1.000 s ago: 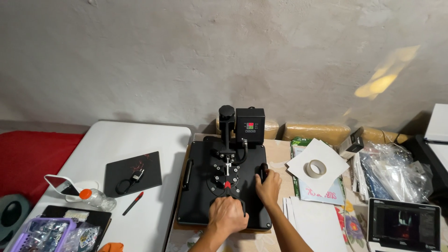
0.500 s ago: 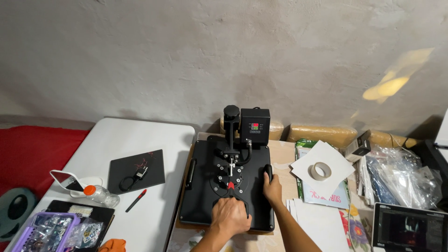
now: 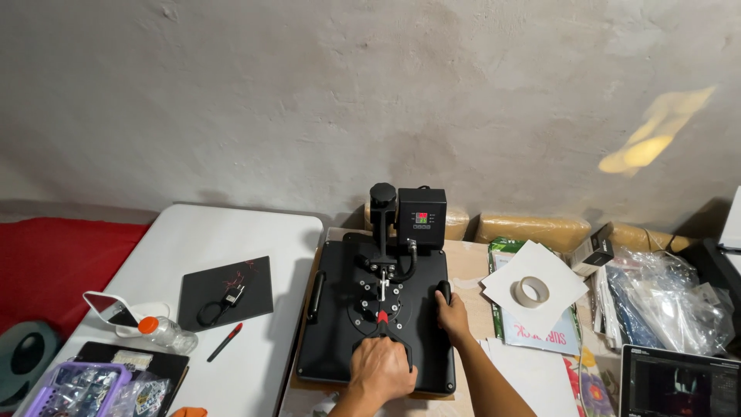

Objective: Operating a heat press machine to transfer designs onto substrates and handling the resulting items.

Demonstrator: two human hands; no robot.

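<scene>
White table, black mat, perhaps pen

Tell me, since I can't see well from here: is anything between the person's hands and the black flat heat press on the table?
Nothing visible. The left hand already rests on the black heat press at its front lever handle, and the right hand grips the press's right side handle.

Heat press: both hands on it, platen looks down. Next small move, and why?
Probably ease the lever up. The left hand wraps the front handle of the black heat press, whose top platen lies flat and closed. The right hand grips the side handle, bracing the press. With both grips set, a slow lift looks like the natural step; nothing shows what lies underneath.
</scene>
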